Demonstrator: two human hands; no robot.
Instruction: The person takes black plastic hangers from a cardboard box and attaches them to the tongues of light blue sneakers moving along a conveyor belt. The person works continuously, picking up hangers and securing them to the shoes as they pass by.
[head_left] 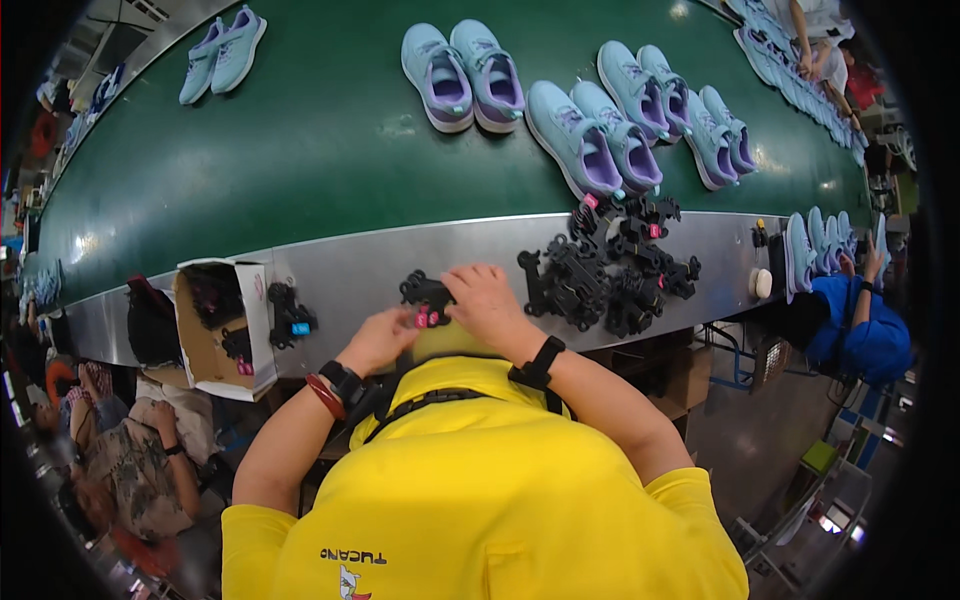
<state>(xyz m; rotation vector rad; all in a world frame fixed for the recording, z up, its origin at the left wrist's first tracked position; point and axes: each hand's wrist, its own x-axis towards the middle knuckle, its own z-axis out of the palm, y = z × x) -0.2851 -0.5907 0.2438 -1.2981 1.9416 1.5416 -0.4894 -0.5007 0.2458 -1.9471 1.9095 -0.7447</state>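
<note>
Close in front of me, a black plastic shoe hanger with pink tags is between my hands at the metal edge of the bench. My right hand is closed over its right side. At the lower left, my left hand pinches beside the pink tags; its fingertips are partly hidden. A heap of similar black hangers lies just right of my right hand, some bearing pink tags. To the left, a few more black hangers with a blue tag lie beside an open cardboard box.
Pairs of light blue shoes stand on the green belt beyond the metal ledge. A dark bag sits left of the box. A co-worker in blue handles shoes at the right; another person sits at the lower left.
</note>
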